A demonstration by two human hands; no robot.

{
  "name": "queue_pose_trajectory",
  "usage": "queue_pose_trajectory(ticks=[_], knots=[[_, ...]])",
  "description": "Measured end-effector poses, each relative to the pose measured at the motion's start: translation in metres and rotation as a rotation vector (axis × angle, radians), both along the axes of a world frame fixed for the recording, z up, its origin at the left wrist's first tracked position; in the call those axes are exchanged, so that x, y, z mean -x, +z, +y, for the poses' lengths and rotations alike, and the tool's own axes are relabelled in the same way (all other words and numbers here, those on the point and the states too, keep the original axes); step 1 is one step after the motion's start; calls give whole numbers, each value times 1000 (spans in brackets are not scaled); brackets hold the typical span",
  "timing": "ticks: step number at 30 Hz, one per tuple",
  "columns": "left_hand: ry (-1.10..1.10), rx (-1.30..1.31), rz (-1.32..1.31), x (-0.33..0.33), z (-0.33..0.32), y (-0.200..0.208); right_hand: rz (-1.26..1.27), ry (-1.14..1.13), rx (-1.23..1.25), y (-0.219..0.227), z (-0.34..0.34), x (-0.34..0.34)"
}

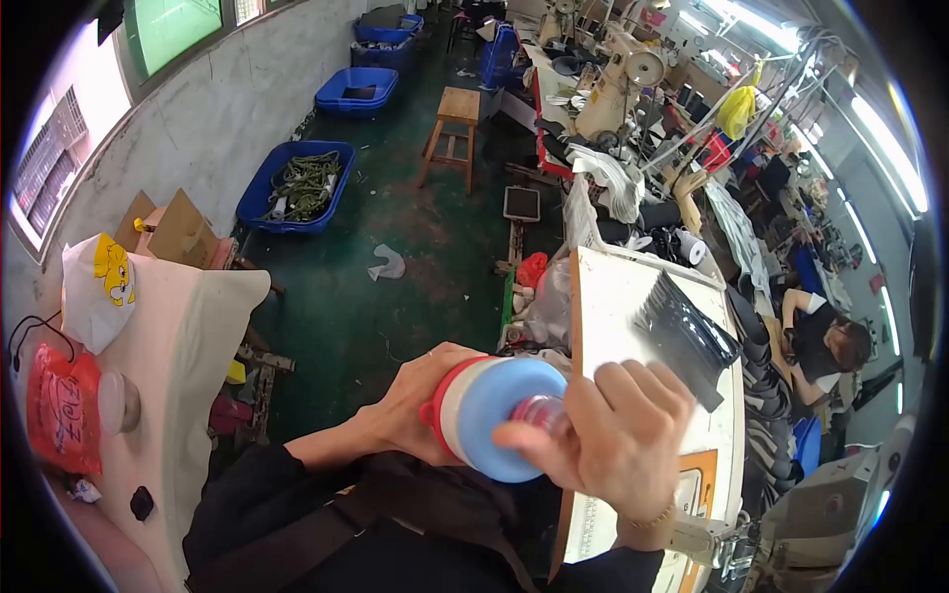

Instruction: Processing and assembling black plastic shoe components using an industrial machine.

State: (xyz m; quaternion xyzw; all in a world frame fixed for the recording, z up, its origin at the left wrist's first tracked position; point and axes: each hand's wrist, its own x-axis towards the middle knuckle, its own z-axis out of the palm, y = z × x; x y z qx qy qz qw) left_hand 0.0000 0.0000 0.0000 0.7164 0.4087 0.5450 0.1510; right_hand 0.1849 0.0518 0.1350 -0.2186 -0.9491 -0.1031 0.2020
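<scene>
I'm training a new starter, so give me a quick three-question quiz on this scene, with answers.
1. Which colour is the flat end of the round container that faces the camera?
a) green
b) blue
c) black

2. True or false: the wooden stool is lying on its side.

3. Which of the wearer's hands is wrapped around the container's side?

Key:
1. b
2. False; it stands upright on its legs.
3. The left hand.
</scene>
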Motion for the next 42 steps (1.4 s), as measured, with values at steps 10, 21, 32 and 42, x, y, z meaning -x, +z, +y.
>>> queue_pose_trajectory(ticks=[10,21,32,42], knots=[[-32,315,-256,-15,-22,-27,250,577,113,-17,32,-1],[1074,-63,78,27,-10,-78,12,-24,466,-93,59,104],[737,74,-233,130,-61,-99,323,827,15,-107,52,246],[925,-239,-560,258,-97,-54,519,244,394,-94,110,205]])
